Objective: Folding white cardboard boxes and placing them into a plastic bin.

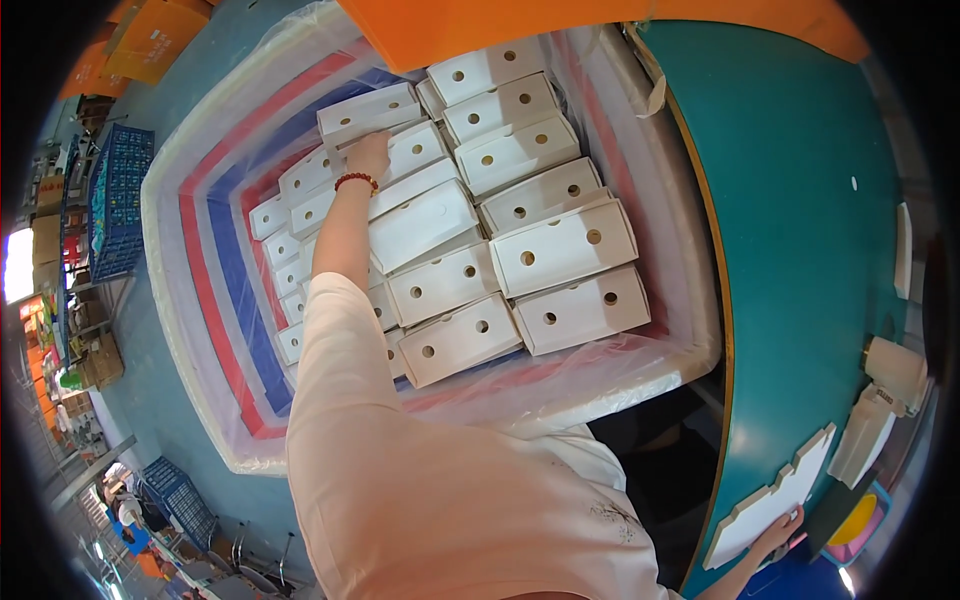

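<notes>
My left hand (368,155), with a red bead bracelet at the wrist, reaches into a large lined bin (460,400). Its fingers are bent against a white box (368,112) among the rows there, and their tips are partly hidden. Several more white boxes (565,247) with round holes lie stacked and slightly tilted around it. Far to the right, my right hand (777,532) grips the edge of a flat white cardboard piece (772,502) with a notched outline. That piece lies on the green tabletop (790,200).
Orange sheeting or board (600,20) overhangs the bin's far side. Blue crates (122,200) stand on the floor at the left. Along the table's right edge are folded white cardboard pieces (862,435) and a yellow item (853,522) in a pink container.
</notes>
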Tool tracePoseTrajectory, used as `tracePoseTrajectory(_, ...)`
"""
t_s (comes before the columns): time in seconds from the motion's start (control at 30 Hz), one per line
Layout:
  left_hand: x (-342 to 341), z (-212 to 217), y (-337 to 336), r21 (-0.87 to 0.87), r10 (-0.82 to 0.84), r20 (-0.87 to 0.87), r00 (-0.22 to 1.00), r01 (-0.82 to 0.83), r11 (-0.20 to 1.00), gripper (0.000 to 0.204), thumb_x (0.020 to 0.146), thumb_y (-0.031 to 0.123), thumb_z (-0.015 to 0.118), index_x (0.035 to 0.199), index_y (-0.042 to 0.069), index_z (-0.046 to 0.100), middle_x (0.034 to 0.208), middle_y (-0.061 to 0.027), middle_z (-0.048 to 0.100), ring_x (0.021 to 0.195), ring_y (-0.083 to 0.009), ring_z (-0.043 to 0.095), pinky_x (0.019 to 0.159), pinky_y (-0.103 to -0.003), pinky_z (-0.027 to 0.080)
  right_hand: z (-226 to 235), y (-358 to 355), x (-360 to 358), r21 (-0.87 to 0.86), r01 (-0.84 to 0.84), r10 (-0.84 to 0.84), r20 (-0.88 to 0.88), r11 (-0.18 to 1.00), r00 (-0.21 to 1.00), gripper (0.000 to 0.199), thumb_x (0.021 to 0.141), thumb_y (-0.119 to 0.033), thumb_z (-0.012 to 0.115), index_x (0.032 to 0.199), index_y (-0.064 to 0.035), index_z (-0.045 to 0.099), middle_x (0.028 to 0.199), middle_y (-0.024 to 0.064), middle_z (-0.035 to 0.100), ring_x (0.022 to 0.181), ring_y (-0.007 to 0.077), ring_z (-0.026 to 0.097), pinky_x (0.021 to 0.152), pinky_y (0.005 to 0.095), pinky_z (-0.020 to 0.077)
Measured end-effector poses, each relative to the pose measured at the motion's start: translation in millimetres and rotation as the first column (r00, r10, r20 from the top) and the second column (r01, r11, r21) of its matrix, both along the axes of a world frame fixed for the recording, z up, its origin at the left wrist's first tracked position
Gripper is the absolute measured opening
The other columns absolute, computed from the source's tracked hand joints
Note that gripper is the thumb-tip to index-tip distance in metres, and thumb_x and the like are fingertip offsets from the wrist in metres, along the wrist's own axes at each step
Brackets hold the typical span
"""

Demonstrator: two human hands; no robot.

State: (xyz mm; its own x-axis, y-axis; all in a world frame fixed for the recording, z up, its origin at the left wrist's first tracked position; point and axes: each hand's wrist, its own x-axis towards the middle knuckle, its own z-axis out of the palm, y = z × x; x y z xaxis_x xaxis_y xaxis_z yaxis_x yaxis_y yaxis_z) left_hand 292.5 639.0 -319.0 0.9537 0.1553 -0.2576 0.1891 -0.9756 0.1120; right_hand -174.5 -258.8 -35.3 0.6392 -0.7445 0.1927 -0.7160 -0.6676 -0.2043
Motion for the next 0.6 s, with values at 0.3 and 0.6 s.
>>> tracePoseTrajectory(0.3, -28, 35, -36, -0.115, 0.032, 0.360, 0.932, 0.010, 0.993, 0.030, 0.086, 0.023, 0.056, 0.110, 0.005, 0.057, 0.109, -0.0161, 0.061, 0.099, -0.0312, 0.060, 0.084, -0.040, 0.048, -7, 0, 2, 0.007, -0.028, 0.027, 0.063, 1.000, 0.998, 0.034, 0.092, -0.010, 0.038, 0.124, -0.0080, 0.047, 0.118, 0.0119, 0.053, 0.103, 0.0249, 0.053, 0.086, 0.0316, 0.0429)
tracePoseTrajectory(0.6, -130, 68, -67, -0.014, -0.352, 0.555, 0.753, 0.432, 0.902, 0.037, 0.077, 0.024, 0.068, 0.108, 0.005, 0.058, 0.110, -0.0112, 0.059, 0.096, -0.0260, 0.058, 0.077, -0.035, 0.051, -7, -5, 0, 0.046, -0.007, 0.003, 0.079, 0.999, 0.997, 0.034, 0.092, -0.010, 0.037, 0.125, -0.0054, 0.045, 0.121, 0.0144, 0.051, 0.105, 0.0268, 0.052, 0.089, 0.0324, 0.0416)
